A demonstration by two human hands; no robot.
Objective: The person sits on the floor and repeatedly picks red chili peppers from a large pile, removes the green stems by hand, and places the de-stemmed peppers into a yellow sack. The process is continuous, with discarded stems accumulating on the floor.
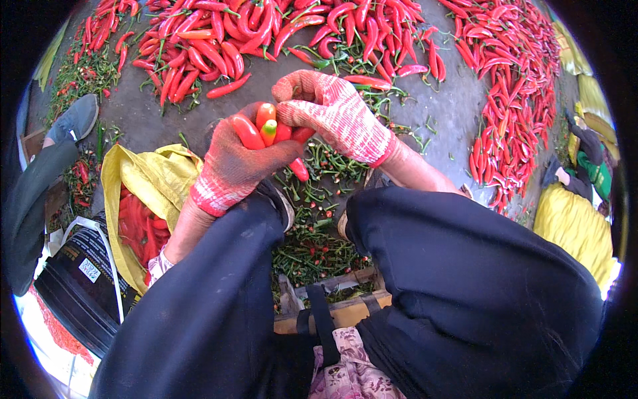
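My left hand (239, 159), in a red and white knit glove with a dark stained palm, is closed around several red chili peppers (246, 132). One pepper end among them is green-yellow. My right hand (331, 112), in a matching glove, is beside the bunch with its thumb and forefinger curled near each other; whether something small sits between them cannot be told. Beyond both hands lies a heap of red chili peppers (214, 50) with green stems. Cut green stems and caps (319, 249) litter the ground between my feet.
A yellow woven sack (144, 174) holding red peppers stands at my left, by a black bucket (79, 284) with a white handle. Another pepper pile (513, 99) lies at the right. A person's leg (40, 184) is at far left; another person sits at far right near yellow sacks (573, 224).
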